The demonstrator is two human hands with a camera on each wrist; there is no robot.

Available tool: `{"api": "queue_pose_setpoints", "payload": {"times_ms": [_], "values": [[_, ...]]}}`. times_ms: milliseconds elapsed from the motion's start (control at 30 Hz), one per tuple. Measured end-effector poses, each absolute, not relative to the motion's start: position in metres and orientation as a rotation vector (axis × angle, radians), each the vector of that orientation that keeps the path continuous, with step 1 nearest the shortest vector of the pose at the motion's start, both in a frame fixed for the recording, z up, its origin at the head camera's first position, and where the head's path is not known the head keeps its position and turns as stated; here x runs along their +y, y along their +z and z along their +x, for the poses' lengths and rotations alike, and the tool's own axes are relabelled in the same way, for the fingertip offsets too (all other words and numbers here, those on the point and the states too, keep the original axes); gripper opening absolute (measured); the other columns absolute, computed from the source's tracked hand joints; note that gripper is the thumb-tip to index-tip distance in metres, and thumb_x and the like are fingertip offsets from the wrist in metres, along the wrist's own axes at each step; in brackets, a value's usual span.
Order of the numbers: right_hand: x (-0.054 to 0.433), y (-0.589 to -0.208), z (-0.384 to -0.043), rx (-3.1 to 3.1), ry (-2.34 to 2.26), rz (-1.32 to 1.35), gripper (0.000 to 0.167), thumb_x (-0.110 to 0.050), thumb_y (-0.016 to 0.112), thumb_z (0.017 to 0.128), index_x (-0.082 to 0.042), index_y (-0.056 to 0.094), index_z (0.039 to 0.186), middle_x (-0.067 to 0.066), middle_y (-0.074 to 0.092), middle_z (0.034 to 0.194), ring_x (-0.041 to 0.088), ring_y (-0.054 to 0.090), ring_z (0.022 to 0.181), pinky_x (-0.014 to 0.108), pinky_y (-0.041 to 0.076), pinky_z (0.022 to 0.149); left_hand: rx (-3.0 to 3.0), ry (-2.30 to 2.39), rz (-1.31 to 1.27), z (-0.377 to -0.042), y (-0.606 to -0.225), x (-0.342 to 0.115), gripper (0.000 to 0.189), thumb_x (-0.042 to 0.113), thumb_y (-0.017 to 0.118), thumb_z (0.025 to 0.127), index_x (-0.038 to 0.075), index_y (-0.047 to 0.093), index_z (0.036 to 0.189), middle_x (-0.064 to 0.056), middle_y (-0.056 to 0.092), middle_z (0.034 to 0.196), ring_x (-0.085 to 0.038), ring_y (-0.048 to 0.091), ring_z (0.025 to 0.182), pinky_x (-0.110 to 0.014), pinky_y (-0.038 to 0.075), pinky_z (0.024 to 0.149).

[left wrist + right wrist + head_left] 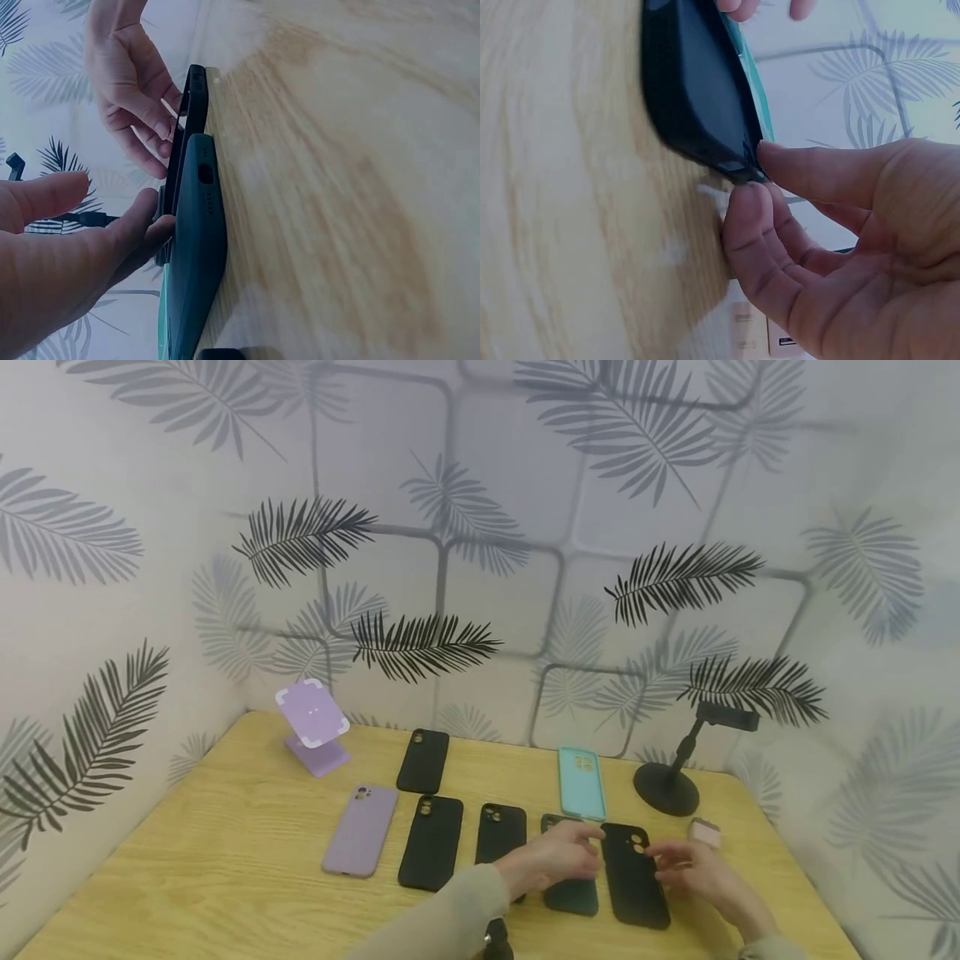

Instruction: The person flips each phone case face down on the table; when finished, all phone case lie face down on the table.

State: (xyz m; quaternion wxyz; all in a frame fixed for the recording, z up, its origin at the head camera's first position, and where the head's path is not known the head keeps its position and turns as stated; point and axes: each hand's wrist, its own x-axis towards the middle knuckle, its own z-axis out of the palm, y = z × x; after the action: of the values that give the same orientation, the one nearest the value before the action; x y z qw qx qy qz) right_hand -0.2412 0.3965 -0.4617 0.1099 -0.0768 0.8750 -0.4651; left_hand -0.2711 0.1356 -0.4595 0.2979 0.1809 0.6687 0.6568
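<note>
A black phone case point(637, 885) lies on the table between the two hands. My right hand point(701, 872) pinches its right edge; in the right wrist view the thumb lies on the rim of the black case point(712, 90) and curled fingers press from outside. My left hand point(558, 860) hovers over a dark teal phone case point(572, 900), its fingertips reaching to the upper left corner of the black one. In the left wrist view, the left thumb point(52, 196) stands apart from the fingers, beside the teal case point(199, 247).
Further left lie a lilac phone case point(362, 831) and several black ones, including one point(431, 843) beside it. A turquoise case point(581, 785) is behind the hands. A black stand point(666, 789), a small pale pink block point(705, 833) and a purple stand point(322, 758) are near the wall.
</note>
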Motion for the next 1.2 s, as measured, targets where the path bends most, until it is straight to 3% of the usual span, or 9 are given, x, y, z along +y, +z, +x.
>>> {"api": "queue_pose_setpoints", "payload": {"times_ms": [133, 267, 467, 633, 767, 867, 1033, 1200], "values": [[0.398, -0.463, -0.240, 2.555, -1.371, -0.198, 0.041, 0.004, 0.066, 0.086, 0.017, 0.054, 0.123, 0.021, 0.063, 0.103, 0.022, 0.063, 0.088, 0.031, 0.059, 0.068, 1.704, 1.727, 0.505, -0.270, -0.459, 0.140, 0.054, -0.008, 0.056, 0.090, -0.004, 0.044, 0.142, -0.028, 0.051, 0.134, -0.037, 0.058, 0.120, -0.045, 0.052, 0.101], [0.398, -0.465, -0.239, 2.574, -1.362, -0.194, 0.042, 0.003, 0.067, 0.086, 0.017, 0.054, 0.123, 0.023, 0.063, 0.104, 0.022, 0.063, 0.089, 0.030, 0.059, 0.067, 1.668, 1.727, 0.511, -0.267, -0.459, 0.145, 0.054, -0.010, 0.055, 0.089, -0.006, 0.043, 0.142, -0.028, 0.053, 0.127, -0.038, 0.059, 0.116, -0.047, 0.054, 0.098], [0.397, -0.466, -0.238, 2.595, -1.371, -0.201, 0.043, 0.003, 0.068, 0.085, 0.017, 0.054, 0.123, 0.024, 0.065, 0.104, 0.026, 0.064, 0.093, 0.030, 0.060, 0.070, 1.636, 1.819, 0.420, -0.264, -0.456, 0.150, 0.057, -0.013, 0.059, 0.088, -0.004, 0.043, 0.141, -0.021, 0.059, 0.106, -0.040, 0.064, 0.104, -0.044, 0.058, 0.090], [0.398, -0.468, -0.238, 2.548, -1.429, -0.210, 0.044, 0.004, 0.066, 0.086, 0.019, 0.051, 0.125, 0.026, 0.065, 0.106, 0.026, 0.065, 0.095, 0.032, 0.061, 0.072, 1.653, 1.895, 0.355, -0.263, -0.458, 0.149, 0.054, -0.009, 0.061, 0.089, -0.001, 0.045, 0.141, -0.011, 0.060, 0.091, -0.033, 0.068, 0.087, -0.042, 0.060, 0.084], [0.398, -0.470, -0.238, 2.493, -1.476, -0.223, 0.046, 0.004, 0.064, 0.088, 0.021, 0.047, 0.127, 0.032, 0.063, 0.111, 0.028, 0.067, 0.096, 0.035, 0.062, 0.073, 1.651, 1.946, 0.313, -0.262, -0.460, 0.149, 0.054, -0.007, 0.059, 0.090, -0.002, 0.045, 0.141, -0.011, 0.058, 0.093, -0.024, 0.064, 0.081, -0.039, 0.061, 0.083], [0.397, -0.470, -0.238, 2.449, -1.500, -0.207, 0.046, -0.002, 0.063, 0.093, 0.021, 0.046, 0.130, 0.031, 0.064, 0.114, 0.026, 0.069, 0.094, 0.037, 0.062, 0.075, 1.633, 1.983, 0.290, -0.261, -0.461, 0.150, 0.055, -0.007, 0.058, 0.089, -0.004, 0.044, 0.142, -0.015, 0.060, 0.104, -0.019, 0.060, 0.080, -0.036, 0.061, 0.082], [0.392, -0.466, -0.238, 2.376, -1.505, -0.167, 0.053, -0.020, 0.056, 0.101, 0.019, 0.044, 0.135, 0.029, 0.065, 0.120, 0.025, 0.071, 0.098, 0.038, 0.062, 0.077, 1.565, 2.011, 0.278, -0.261, -0.462, 0.152, 0.053, -0.006, 0.059, 0.089, -0.003, 0.046, 0.140, -0.022, 0.064, 0.117, -0.028, 0.068, 0.092, -0.036, 0.061, 0.081], [0.387, -0.461, -0.238, 2.344, -1.511, -0.160, 0.059, -0.030, 0.050, 0.104, 0.018, 0.042, 0.137, 0.030, 0.062, 0.125, 0.029, 0.069, 0.105, 0.040, 0.061, 0.081, 1.544, 2.022, 0.282, -0.263, -0.462, 0.155, 0.051, -0.005, 0.058, 0.092, 0.000, 0.046, 0.141, -0.022, 0.062, 0.127, -0.033, 0.067, 0.106, -0.044, 0.060, 0.085]]}}
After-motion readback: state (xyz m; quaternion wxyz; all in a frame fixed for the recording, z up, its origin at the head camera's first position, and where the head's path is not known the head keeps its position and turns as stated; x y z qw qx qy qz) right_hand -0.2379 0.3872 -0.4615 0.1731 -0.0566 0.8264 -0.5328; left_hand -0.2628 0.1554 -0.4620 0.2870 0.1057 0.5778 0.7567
